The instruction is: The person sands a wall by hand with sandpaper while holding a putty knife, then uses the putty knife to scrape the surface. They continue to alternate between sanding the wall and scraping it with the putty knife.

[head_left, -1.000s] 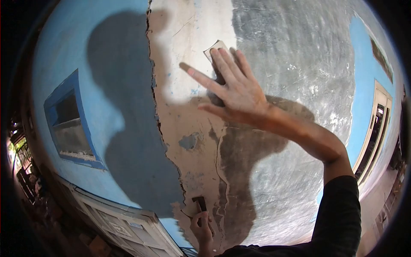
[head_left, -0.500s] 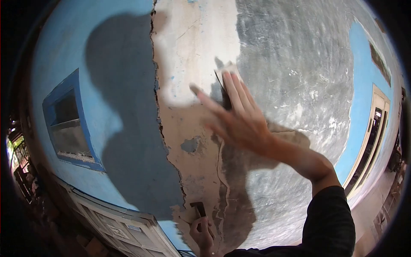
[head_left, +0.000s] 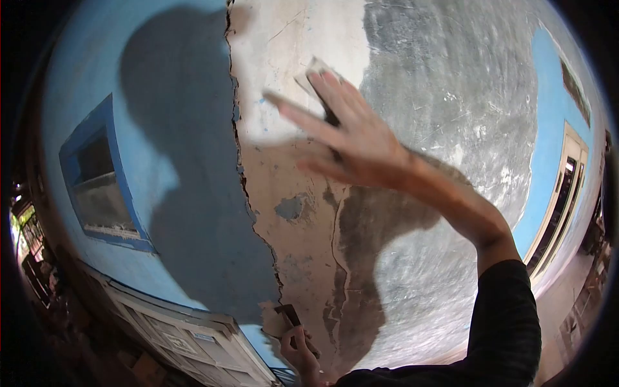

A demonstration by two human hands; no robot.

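Raised against the pale bare strip of the wall (head_left: 277, 51), my right hand (head_left: 354, 132) presses a small flat sheet (head_left: 314, 69) to the surface under its outstretched fingers. The sheet looks greyish white; its far edge shows past the fingertips, and the rest is hidden. Low in the view, my left hand (head_left: 300, 353) grips a scraper (head_left: 287, 315) with a dark part and a pale flat part, close to the lower end of a jagged crack.
Blue paint (head_left: 187, 161) covers the wall's left part, with a blue-framed window (head_left: 106, 184) and a pale door (head_left: 184, 332) below. Grey rough plaster (head_left: 451, 84) lies right, beyond it another framed opening (head_left: 558, 200). My shadow falls across the wall.
My right hand has moved up and left across the wall with the sheet. The scraper in my left hand has shifted slightly left and tilted.
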